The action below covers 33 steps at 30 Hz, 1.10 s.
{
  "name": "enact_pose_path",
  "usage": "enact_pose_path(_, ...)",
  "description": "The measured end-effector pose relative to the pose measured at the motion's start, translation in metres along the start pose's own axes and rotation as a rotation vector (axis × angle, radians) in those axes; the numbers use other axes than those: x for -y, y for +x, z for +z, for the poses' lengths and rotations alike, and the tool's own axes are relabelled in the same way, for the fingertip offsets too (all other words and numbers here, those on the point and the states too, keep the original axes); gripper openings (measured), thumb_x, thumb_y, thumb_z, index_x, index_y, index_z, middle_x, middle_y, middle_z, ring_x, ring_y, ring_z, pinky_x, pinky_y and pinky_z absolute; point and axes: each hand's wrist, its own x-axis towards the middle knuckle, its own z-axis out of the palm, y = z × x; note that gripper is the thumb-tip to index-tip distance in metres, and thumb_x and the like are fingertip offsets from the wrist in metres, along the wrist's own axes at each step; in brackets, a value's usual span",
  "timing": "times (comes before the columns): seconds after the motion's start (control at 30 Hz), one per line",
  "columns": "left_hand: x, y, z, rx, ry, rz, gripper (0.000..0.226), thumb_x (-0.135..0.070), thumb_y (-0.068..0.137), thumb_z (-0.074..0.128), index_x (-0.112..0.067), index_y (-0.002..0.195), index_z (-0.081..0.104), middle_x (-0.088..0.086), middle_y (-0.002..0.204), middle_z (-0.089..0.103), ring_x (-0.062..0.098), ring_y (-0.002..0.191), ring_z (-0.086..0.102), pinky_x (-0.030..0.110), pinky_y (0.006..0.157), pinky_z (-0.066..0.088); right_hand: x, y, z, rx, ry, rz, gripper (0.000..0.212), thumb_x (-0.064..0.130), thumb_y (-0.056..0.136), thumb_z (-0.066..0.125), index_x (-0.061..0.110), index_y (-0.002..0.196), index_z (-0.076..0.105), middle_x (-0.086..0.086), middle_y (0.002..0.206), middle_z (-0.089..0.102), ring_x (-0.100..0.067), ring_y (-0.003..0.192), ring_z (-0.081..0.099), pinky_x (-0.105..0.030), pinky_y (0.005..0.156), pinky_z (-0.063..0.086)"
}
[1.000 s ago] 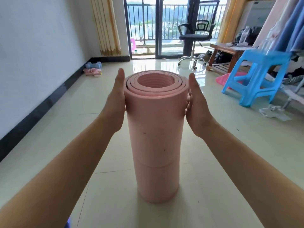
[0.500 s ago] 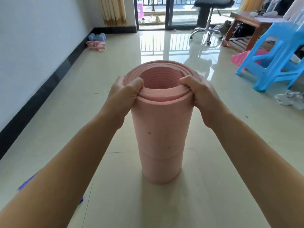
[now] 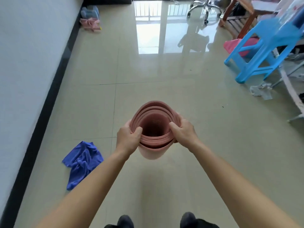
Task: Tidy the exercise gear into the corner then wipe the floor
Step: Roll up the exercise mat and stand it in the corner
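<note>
A rolled pink exercise mat [image 3: 152, 153] stands on end in front of me, and I look almost straight down into its hollow core. My left hand [image 3: 127, 137] grips the left side of the top rim, thumb hooked over the inner layers. My right hand [image 3: 183, 131] grips the right side of the rim the same way. Whether the mat's lower end touches the floor I cannot tell. A crumpled blue cloth [image 3: 82, 162] lies on the tiles to the left of the mat, near the wall.
A white wall with a black skirting [image 3: 47, 99] runs along the left. A blue plastic stool [image 3: 261, 48] and a pink object stand at the right, with a chair base [image 3: 205, 9] and wooden bench behind. Slippers [image 3: 90, 23] lie far left. My feet [image 3: 125, 221] show below.
My hands went from flat against the mat's sides to gripping its top rim. My view has risen and tipped down, and the blue cloth has come into sight.
</note>
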Motion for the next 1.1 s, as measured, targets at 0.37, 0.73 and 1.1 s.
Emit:
enact_pose_path(0.37, -0.294, -0.064, -0.184, 0.053, -0.173, 0.095, 0.024, -0.021, 0.071, 0.064, -0.022, 0.096, 0.067, 0.0, 0.08, 0.072, 0.021, 0.076, 0.071, 0.043, 0.071, 0.061, 0.321, -0.113, -0.109, 0.009, 0.006, -0.128, 0.063, 0.03, 0.078, 0.055, 0.045, 0.139, 0.047, 0.013, 0.112, 0.066, -0.017, 0.095, 0.068, -0.032, 0.056, 0.058)
enact_pose_path(0.73, -0.407, 0.017, -0.23, 0.017, -0.116, 0.407, 0.03, -0.012, 0.081, 0.065, -0.027, 0.107, 0.067, -0.007, 0.09, 0.071, 0.011, 0.084, 0.068, 0.032, 0.077, 0.061, 0.432, -0.035, -0.14, -0.05, 0.095, -0.344, 0.063, 0.018, 0.082, 0.059, 0.039, 0.14, 0.047, 0.011, 0.114, 0.065, -0.013, 0.098, 0.067, -0.039, 0.069, 0.063)
enact_pose_path(1.1, -0.542, 0.261, -0.17, -0.155, -0.042, 0.371, 0.03, -0.006, 0.085, 0.062, -0.028, 0.105, 0.063, -0.003, 0.09, 0.07, 0.013, 0.083, 0.068, 0.02, 0.066, 0.057, 0.536, 0.233, -0.213, 0.149, 0.143, -0.452, 0.067, 0.022, 0.079, 0.06, 0.041, 0.14, 0.043, 0.012, 0.115, 0.062, -0.017, 0.099, 0.065, -0.023, 0.064, 0.05)
